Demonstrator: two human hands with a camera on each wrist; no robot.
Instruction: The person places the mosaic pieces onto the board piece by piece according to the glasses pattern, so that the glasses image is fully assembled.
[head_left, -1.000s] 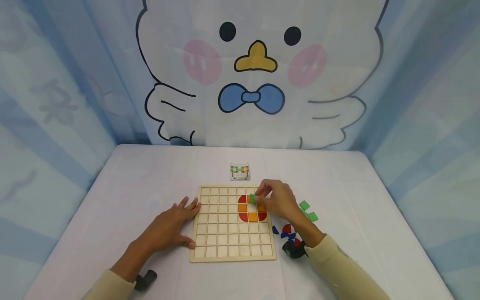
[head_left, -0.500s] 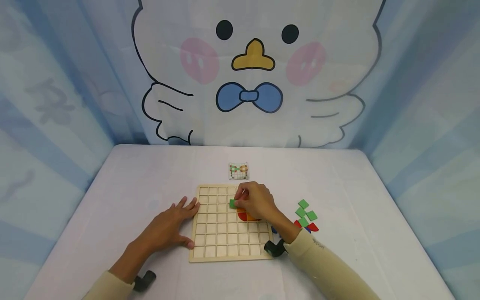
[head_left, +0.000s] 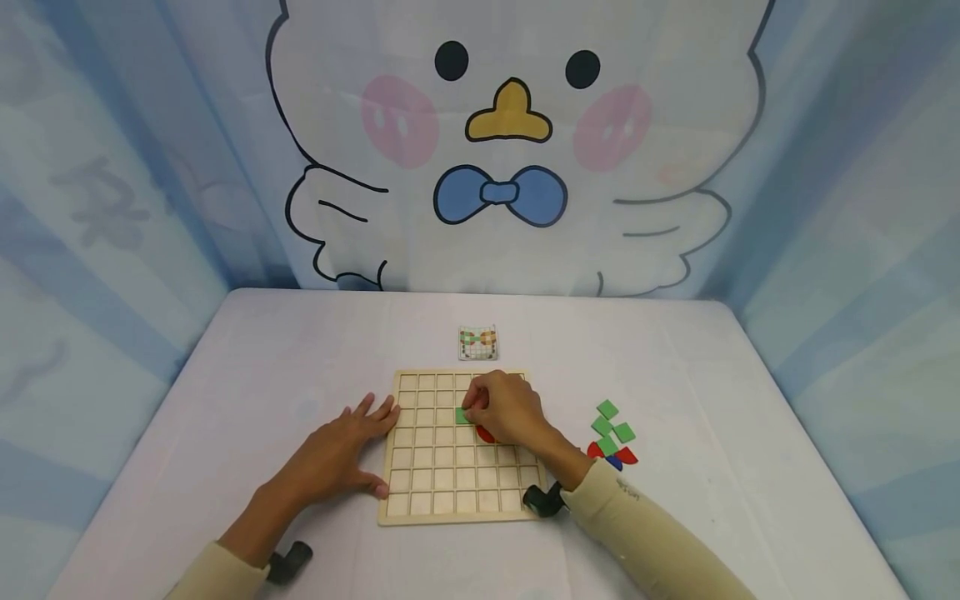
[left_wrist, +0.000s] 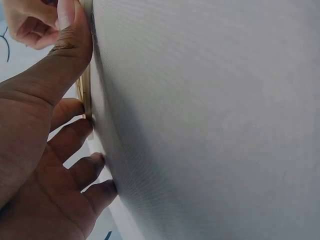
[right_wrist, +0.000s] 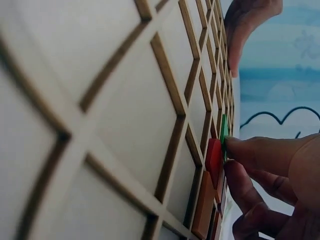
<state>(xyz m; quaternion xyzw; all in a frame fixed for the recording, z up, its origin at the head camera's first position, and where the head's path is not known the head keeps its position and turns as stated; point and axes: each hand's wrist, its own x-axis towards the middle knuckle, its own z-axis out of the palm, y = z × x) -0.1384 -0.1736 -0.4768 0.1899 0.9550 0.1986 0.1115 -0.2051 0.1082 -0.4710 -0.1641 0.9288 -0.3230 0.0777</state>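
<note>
A wooden grid board (head_left: 442, 479) lies flat before me. My left hand (head_left: 348, 450) rests at its left edge with spread fingers; in the left wrist view the thumb (left_wrist: 75, 35) touches the board's side. Over the board's upper right part, my right hand (head_left: 510, 408) pinches a green square tile (head_left: 461, 415) low at a cell left of the red and orange pieces. In the right wrist view, thumb and fingertips meet the green tile (right_wrist: 224, 127) beside a red piece (right_wrist: 213, 157) and an orange piece (right_wrist: 203, 205). The hand hides most of these pieces in the head view.
Several loose green tiles (head_left: 624, 432) lie right of the board, with red pieces (head_left: 626, 455) and a blue piece (head_left: 614, 462) near them. A small pattern card (head_left: 477, 343) lies behind the board. Black wrist devices (head_left: 543, 500) sit at both wrists.
My right hand has carried the green tile leftward from the ring of red and orange pieces, then slightly lower to a cell beside it. The left hand stays at the board's edge.
</note>
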